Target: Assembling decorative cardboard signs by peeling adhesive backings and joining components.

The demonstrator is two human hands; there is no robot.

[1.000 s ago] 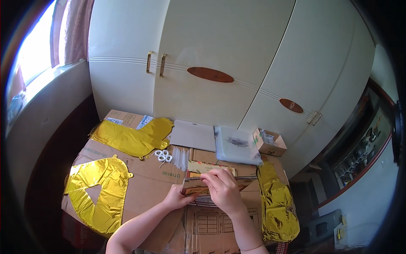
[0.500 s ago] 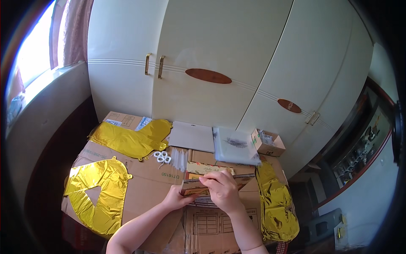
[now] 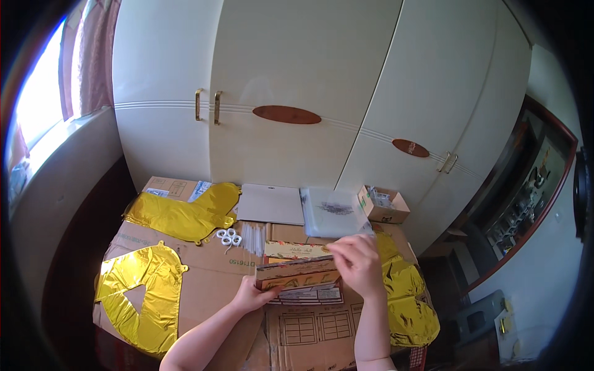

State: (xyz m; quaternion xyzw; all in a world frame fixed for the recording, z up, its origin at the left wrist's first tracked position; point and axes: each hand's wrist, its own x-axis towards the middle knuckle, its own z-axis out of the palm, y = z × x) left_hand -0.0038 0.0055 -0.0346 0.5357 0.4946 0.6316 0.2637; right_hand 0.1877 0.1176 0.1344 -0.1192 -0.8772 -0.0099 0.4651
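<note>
My left hand (image 3: pixel 252 295) grips the left end of a stack of printed cards (image 3: pixel 297 271), its thumb lying along the near side. The cards stand on edge, tilted. My right hand (image 3: pixel 360 264) is at their right end, thumb and fingers pinched together. Whatever sits in that pinch is too small to make out. More cream printed cards with leaf patterns (image 3: pixel 291 249) lie just behind the stack. Under my hands, white-labelled flat packs (image 3: pixel 309 295) rest on the cardboard (image 3: pixel 216 281).
Gold foil balloons lie at the left front (image 3: pixel 167 297), left back (image 3: pixel 179 213) and right (image 3: pixel 408 297). Behind the cards are white ribbon rolls (image 3: pixel 229 237), clear sticks (image 3: pixel 253 238), a grey board (image 3: pixel 272 204), clear plastic bags (image 3: pixel 334 213) and a small box (image 3: pixel 383 207). White cabinets (image 3: pixel 297 55) stand behind.
My right hand has moved right, from the top middle of the cards to their right end. The left hand keeps its grip. The whole view has shifted slightly.
</note>
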